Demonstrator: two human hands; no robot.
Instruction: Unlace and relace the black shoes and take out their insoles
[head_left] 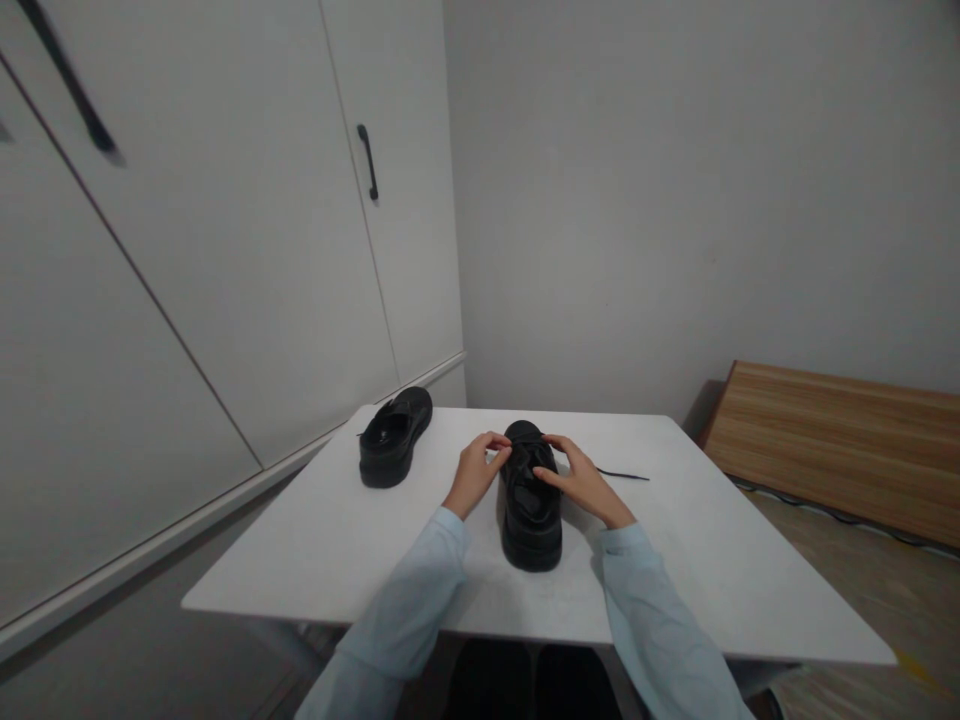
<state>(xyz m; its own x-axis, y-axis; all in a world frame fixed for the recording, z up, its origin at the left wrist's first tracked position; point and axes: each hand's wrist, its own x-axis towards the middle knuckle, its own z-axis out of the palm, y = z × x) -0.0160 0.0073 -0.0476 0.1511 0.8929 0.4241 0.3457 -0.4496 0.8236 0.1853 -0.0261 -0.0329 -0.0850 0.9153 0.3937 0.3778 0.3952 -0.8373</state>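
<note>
pinching lace ends at the near shoe [531, 500] with left hand [474, 472] and right hand [579, 480], fingers narrow on the eyelets. keeping both sides evenly tensioned, heel toward the desk's [315, 540] near edge. loose lace [622, 474] trailing right. second shoe [394, 436] sitting by the far left corner.

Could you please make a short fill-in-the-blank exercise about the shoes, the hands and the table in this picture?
1. Both hands, the left hand and the right hand, touch the near shoe, whose colour is ____.
2. The other shoe stands on the person's ____ side.
3. A loose lace lies on the ____ table.

Missing words: black; left; white
</note>
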